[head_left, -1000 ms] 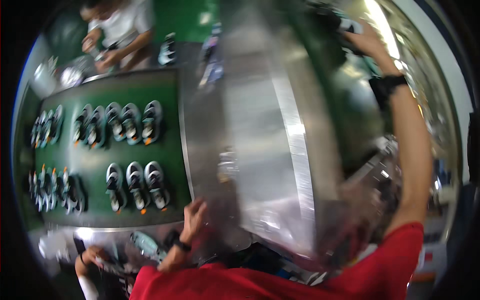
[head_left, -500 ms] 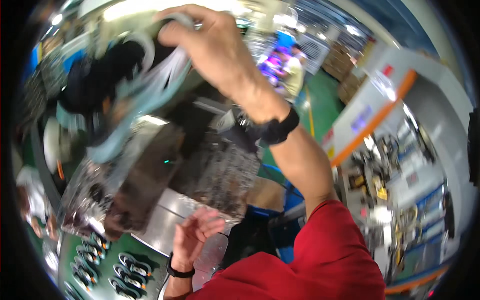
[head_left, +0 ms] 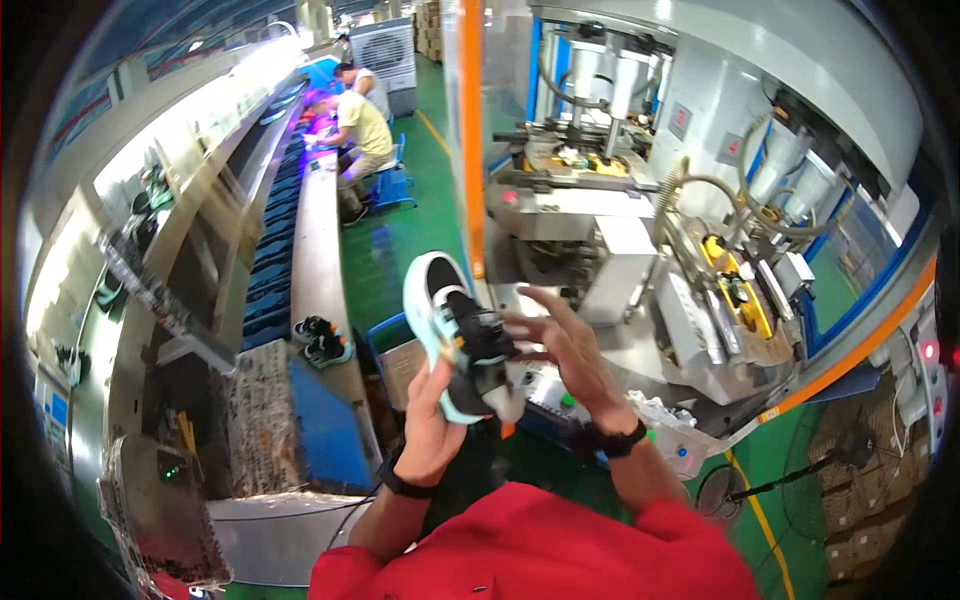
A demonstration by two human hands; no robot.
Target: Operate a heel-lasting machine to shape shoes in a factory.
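Head view: left fingers [head_left: 437,383] around a shoe [head_left: 465,328], partly hidden behind it, right fingers [head_left: 548,303] spread, contact unclear

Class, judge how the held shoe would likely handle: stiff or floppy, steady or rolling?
The thick sole likely makes the shoe stiff below; its fabric-looking upper may flex. Set down, that long sole should resist rolling.

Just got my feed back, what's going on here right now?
A person in a red shirt holds up a black, white and mint shoe. The left hand grips its lower side, and the right hand, fingers spread, is at the laces; how firmly it touches is unclear. Ahead to the right stands a large machine with yellow parts. Other footwear sits on the bench at left, where a co-worker in yellow sits further along.
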